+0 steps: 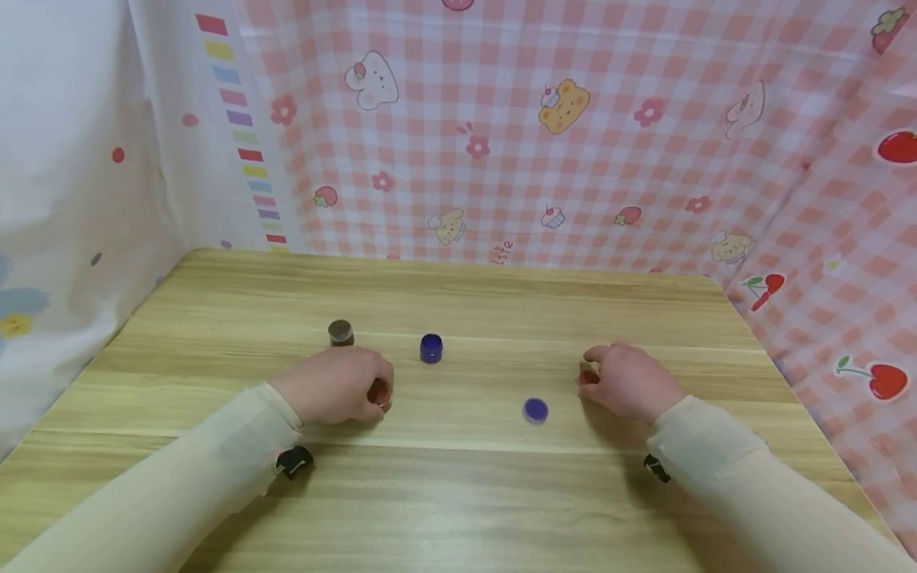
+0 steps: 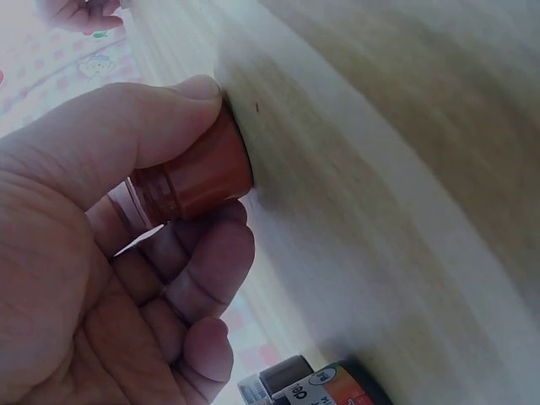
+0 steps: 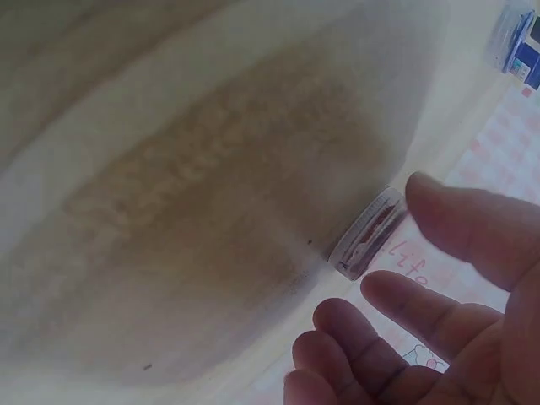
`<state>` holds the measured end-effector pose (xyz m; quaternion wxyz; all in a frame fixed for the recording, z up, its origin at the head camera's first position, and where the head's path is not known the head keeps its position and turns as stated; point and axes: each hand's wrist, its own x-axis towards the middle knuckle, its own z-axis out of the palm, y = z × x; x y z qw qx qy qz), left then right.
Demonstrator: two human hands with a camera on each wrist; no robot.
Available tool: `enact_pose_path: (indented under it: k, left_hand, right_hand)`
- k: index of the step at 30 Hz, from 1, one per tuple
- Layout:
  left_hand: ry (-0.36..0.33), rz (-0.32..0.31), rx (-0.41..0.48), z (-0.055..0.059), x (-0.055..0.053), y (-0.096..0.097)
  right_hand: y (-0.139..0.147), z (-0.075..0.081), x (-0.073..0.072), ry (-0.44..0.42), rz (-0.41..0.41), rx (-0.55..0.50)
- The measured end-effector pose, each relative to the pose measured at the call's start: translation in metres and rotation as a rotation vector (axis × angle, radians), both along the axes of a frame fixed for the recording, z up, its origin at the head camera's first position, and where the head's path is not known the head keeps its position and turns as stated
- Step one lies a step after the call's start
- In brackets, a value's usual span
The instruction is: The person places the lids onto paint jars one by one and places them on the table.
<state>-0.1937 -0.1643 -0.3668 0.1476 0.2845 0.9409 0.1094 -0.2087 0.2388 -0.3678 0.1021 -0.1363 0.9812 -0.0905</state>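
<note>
My left hand [image 1: 333, 387] grips a small reddish-brown paint pot [image 2: 198, 169] between thumb and fingers. The pot's base is at the tabletop, and its threaded neck shows in the left wrist view. On the right, my right hand [image 1: 630, 382] hovers around a round clear-rimmed lid [image 3: 369, 233] with reddish-brown on it. That lid lies on the table between thumb and forefinger, which look spread and relaxed. A blue paint pot [image 1: 431, 348] stands between the hands, its blue lid [image 1: 535, 411] lying nearer the right hand.
A dark brown pot [image 1: 341, 333] stands just beyond my left hand. Low in the left wrist view, a labelled pot [image 2: 325, 390] with an orange patch shows. The wood-grain table [image 1: 458, 493] ends at a pink checked cloth [image 1: 501, 183] behind and at the right.
</note>
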Motion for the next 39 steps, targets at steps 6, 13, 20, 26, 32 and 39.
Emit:
enact_pose_path:
  k: [6,13,20,26,32,39]
  left_hand:
    - [-0.006,0.008,0.001,-0.0004,-0.0001,-0.0001]
    - [-0.014,0.012,0.01,0.0008,0.0002,0.0006]
    - [-0.017,0.013,0.018,0.0008,0.0007,0.0003]
    - [-0.009,0.01,0.006,0.0002,0.0003,-0.0001]
    - [0.009,0.012,-0.021,-0.0017,-0.001,-0.0002]
    - [0.028,0.009,-0.027,-0.0035,-0.0015,0.0007]
  right_hand:
    - [-0.0004,-0.0025,-0.0004,0.013,0.031,-0.013]
    - [0.0001,-0.0037,0.0001,0.021,0.042,-0.019]
    - [-0.0009,-0.002,0.0021,0.027,0.043,-0.013]
    - [-0.0019,-0.0025,0.0026,0.035,0.041,-0.01]
    - [-0.0026,-0.0033,0.0018,0.039,0.03,-0.011]
    - [-0.0064,0.0004,0.0009,0.057,0.015,-0.011]
